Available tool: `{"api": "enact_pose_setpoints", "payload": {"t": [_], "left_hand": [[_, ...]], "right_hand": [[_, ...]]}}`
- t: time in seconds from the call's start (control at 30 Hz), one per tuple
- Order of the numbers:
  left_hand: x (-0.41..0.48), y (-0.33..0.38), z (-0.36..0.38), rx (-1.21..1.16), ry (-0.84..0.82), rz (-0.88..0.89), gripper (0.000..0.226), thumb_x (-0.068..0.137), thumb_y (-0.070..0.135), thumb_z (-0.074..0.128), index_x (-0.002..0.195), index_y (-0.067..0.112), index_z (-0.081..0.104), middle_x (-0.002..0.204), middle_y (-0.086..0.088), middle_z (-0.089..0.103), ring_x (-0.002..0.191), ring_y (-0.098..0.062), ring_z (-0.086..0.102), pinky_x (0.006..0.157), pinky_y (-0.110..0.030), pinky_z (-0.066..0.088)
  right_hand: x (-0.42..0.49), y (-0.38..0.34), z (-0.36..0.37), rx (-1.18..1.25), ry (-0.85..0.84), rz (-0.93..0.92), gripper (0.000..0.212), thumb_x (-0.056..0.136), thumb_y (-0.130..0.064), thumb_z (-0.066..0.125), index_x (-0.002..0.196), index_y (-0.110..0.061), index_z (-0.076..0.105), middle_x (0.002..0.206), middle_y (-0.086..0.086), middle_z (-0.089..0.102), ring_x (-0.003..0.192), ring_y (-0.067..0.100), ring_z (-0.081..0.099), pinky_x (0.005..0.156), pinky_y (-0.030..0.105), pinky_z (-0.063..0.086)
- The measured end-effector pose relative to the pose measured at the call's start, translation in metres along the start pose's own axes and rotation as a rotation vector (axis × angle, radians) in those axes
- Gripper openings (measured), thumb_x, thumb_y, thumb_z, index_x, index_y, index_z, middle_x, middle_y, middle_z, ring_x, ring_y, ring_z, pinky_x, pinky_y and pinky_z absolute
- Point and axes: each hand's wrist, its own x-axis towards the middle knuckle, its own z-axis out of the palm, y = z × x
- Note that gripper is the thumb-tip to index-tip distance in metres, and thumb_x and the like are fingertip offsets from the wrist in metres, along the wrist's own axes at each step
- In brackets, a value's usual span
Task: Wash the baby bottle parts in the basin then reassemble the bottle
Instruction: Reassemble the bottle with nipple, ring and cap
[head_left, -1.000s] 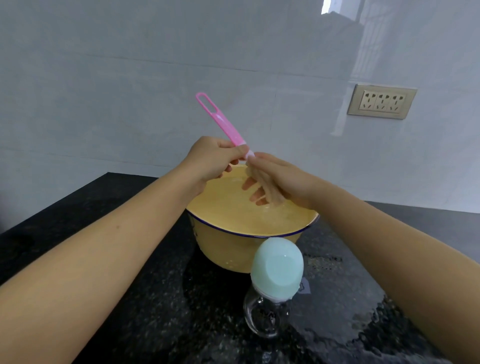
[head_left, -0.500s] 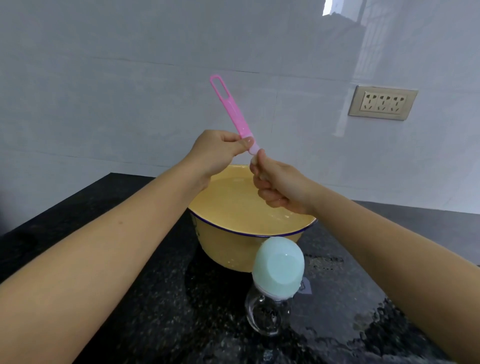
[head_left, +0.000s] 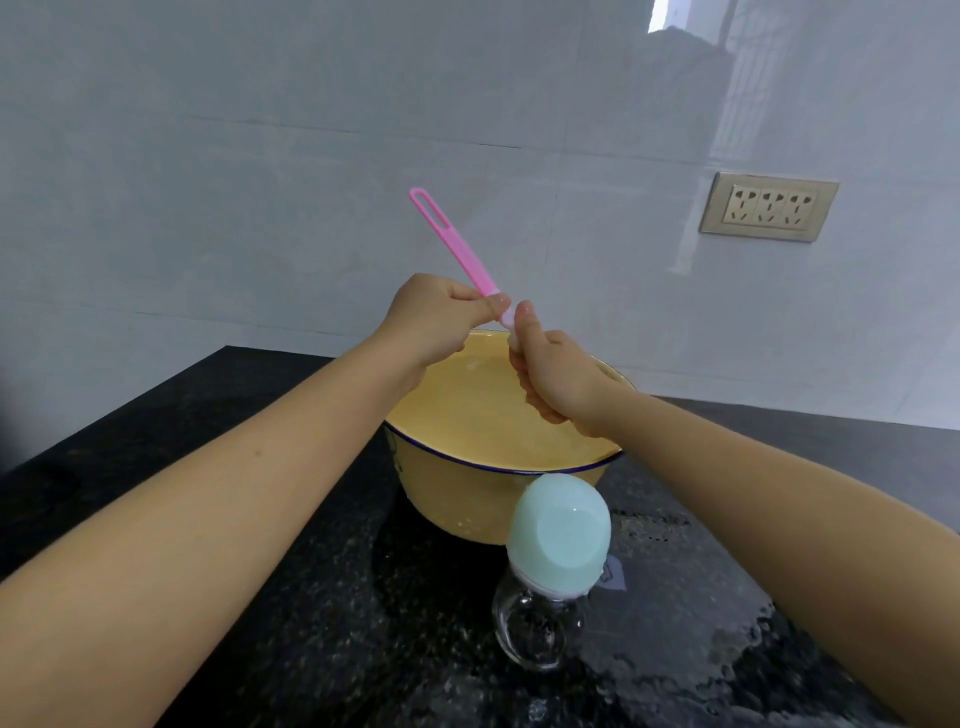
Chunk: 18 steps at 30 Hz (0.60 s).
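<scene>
Fingers (head_left: 488, 302) of the left hand (head_left: 434, 317) pinch the pink brush (head_left: 452, 244) by its handle — right hand (head_left: 556, 374) clamped round its lower end, axis slanting up-left.

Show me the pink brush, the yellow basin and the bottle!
pink brush (head_left: 470, 260): head view, middle of its handle.
yellow basin (head_left: 447, 493): head view, its outer wall.
bottle (head_left: 558, 540): head view, its mint-green cap.
</scene>
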Motion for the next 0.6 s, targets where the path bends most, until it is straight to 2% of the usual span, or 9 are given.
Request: {"api": "enact_pose_setpoints", "payload": {"t": [0.23, 0.33, 0.4, 0.5, 0.57, 0.6], "left_hand": [[-0.003, 0.0, -0.001, -0.005, -0.011, 0.007, 0.027, 0.087, 0.031, 0.064, 0.104, 0.012, 0.072, 0.081, 0.008, 0.059, 0.071, -0.006, 0.05, 0.059, -0.02, 0.042], [-0.005, 0.002, -0.002, -0.033, -0.021, 0.028, 0.019, 0.087, 0.029, 0.065, 0.097, 0.014, 0.071, 0.074, 0.006, 0.06, 0.066, -0.006, 0.054, 0.056, -0.018, 0.047], [-0.007, 0.003, -0.003, -0.054, -0.033, 0.04, 0.016, 0.088, 0.026, 0.065, 0.094, 0.013, 0.07, 0.071, 0.002, 0.062, 0.059, -0.007, 0.057, 0.052, -0.015, 0.051], [-0.01, 0.003, -0.005, -0.074, -0.075, 0.044, 0.016, 0.09, 0.022, 0.062, 0.097, 0.009, 0.069, 0.071, -0.001, 0.066, 0.053, -0.006, 0.06, 0.049, -0.013, 0.05], [-0.012, 0.003, -0.005, -0.058, -0.094, 0.058, 0.016, 0.091, 0.021, 0.061, 0.097, 0.008, 0.069, 0.074, -0.002, 0.068, 0.055, -0.007, 0.062, 0.05, -0.013, 0.05], [-0.012, 0.003, -0.005, -0.042, -0.096, 0.07, 0.016, 0.09, 0.02, 0.061, 0.096, 0.009, 0.07, 0.075, -0.003, 0.068, 0.056, -0.007, 0.063, 0.051, -0.014, 0.05]], "right_hand": [[-0.001, 0.002, 0.003, -0.002, 0.036, -0.031, 0.056, 0.095, -0.059, 0.012, 0.057, -0.02, 0.025, 0.051, -0.003, 0.023, 0.046, 0.014, 0.022, 0.041, 0.022, 0.019], [-0.001, 0.002, 0.001, 0.061, -0.018, -0.035, 0.057, 0.095, -0.06, 0.013, 0.057, -0.02, 0.026, 0.052, -0.004, 0.022, 0.045, 0.012, 0.02, 0.041, 0.023, 0.019], [-0.001, 0.003, -0.003, 0.044, -0.072, -0.03, 0.06, 0.096, -0.059, 0.011, 0.06, -0.017, 0.033, 0.052, -0.004, 0.029, 0.044, 0.012, 0.027, 0.043, 0.025, 0.026], [0.001, 0.005, -0.01, -0.012, -0.098, -0.012, 0.063, 0.097, -0.058, 0.008, 0.08, -0.02, 0.056, 0.065, -0.002, 0.06, 0.06, 0.012, 0.052, 0.063, 0.025, 0.045], [0.002, 0.009, -0.013, 0.032, -0.126, 0.014, 0.053, 0.096, -0.059, 0.014, 0.102, -0.03, 0.058, 0.087, -0.004, 0.07, 0.083, 0.013, 0.062, 0.083, 0.031, 0.048], [0.002, 0.01, -0.016, 0.041, -0.12, 0.026, 0.047, 0.096, -0.059, 0.019, 0.106, -0.034, 0.057, 0.096, -0.006, 0.07, 0.094, 0.015, 0.062, 0.091, 0.035, 0.048]]}}
